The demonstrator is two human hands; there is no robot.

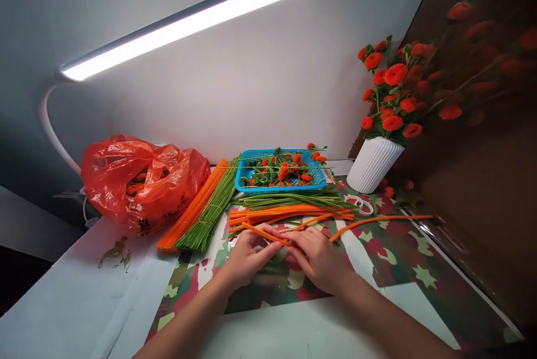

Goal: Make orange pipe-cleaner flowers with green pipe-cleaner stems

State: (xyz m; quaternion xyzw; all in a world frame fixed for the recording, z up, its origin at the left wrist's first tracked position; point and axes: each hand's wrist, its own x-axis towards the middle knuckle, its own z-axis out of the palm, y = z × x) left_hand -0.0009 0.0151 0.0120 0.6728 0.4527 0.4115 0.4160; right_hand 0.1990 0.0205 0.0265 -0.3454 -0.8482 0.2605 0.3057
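My left hand [250, 254] pinches an orange pipe cleaner [260, 231], whose free end sticks out up and to the left. Close beside it, my right hand [315, 253] has its fingertips closed on the same pipe cleaner, near the left thumb. A long orange stem [377, 219] reaches out to the right past my right hand; whether it is the same piece I cannot tell. Just beyond my fingers lie loose orange pipe cleaners [289, 212] and green pipe cleaners [285, 200]. The exact grip between the fingertips is partly hidden.
A blue basket [239, 177] holds orange flowers with green stems. Left of it lie bundled orange stems [195, 208], bundled green stems [212, 205] and a red plastic bag [142, 191]. White tape rolls [364, 206] and a white vase [373, 166] of flowers stand right. A lamp [193, 20] hangs overhead.
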